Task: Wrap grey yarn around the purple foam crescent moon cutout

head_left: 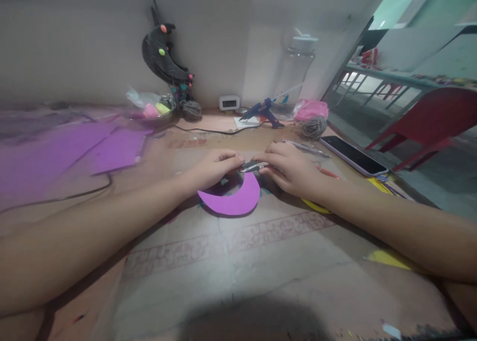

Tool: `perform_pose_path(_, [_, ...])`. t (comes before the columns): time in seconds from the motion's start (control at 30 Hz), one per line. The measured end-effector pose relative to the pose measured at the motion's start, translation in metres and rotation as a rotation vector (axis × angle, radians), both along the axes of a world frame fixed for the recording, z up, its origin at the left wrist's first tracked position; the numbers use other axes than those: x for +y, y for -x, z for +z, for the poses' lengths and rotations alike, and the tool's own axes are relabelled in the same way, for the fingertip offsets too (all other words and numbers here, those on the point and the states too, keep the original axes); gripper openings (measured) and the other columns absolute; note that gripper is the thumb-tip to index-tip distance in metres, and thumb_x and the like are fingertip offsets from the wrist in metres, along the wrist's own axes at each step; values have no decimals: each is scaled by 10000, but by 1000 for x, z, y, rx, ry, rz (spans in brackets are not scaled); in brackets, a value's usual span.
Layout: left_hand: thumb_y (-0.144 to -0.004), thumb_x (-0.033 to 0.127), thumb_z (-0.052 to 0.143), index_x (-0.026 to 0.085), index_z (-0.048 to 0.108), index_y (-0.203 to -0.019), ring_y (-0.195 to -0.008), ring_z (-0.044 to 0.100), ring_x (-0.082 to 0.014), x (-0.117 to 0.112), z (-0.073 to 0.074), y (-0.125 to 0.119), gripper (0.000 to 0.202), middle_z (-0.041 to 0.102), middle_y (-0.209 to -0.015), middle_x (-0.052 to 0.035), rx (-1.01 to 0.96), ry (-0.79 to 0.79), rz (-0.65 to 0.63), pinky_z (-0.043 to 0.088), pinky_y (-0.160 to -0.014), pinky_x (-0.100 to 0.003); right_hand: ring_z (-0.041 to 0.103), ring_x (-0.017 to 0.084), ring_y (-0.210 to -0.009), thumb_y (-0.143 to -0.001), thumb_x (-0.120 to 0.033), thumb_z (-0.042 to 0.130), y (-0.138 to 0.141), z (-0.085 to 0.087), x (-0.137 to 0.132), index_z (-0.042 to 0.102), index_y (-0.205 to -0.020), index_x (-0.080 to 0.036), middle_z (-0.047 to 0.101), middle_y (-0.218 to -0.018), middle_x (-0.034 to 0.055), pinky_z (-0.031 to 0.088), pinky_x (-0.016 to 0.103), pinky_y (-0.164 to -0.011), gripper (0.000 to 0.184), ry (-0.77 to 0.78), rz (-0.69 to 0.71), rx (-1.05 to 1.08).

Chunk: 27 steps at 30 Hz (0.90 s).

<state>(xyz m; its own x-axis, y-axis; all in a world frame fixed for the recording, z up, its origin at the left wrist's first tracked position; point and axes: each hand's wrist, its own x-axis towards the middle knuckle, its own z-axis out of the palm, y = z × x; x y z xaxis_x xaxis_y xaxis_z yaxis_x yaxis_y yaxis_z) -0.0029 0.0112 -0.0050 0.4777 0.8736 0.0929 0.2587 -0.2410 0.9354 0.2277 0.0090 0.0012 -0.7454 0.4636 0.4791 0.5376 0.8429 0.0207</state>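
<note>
Left hand (214, 168): thumb and forefinger pressed together, pinching the left end of a small metal piece (253, 166). Other fingers curled under.
Right hand (290, 170): fingertips closed on the right end of the same metal piece, remaining fingers bent and resting on the table (261, 276). What the piece is cannot be told; it is shiny, narrow and lies roughly level between the two hands.

Purple crescent (233, 199): flat on the table, directly under and just in front of the fingertips, horns pointing away from the person. Its left horn is covered by the left hand. Position: about mid-table, nearer the far edge than the near one.

Beside the right hand: an orange-red handle (328, 173) showing past the wrist, a yellow scrap (315, 207) under the forearm, a pen (305, 148) just beyond the knuckles.

Right edge: phone (352, 155), screen dark, lying flat.

Far edge, along the wall: blue glue gun (261, 111), twine ball (313, 127), pink cloth (311, 110), clear bottle (298, 65), small clock (228, 102), black crescent ornament (162, 55) leaning upright.

Left side: purple sheets (115, 150), overlapping; a dark cable (74, 194) runs across near the left forearm.

Off the table, right: red chair (432, 122).
</note>
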Motion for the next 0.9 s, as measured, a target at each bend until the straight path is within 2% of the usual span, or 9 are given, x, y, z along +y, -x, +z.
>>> perform_pose_path(0.9, [-869, 405, 524, 169, 514, -637, -567, 418, -102, 1, -1, 1, 332, 443, -605, 28, 61, -21, -12, 318, -541, -230, 491, 202, -756, -991, -284, 436, 0, -3, 3, 687, -1065, -184, 613, -808, 68, 311, 330, -688, 280, -67, -3, -5])
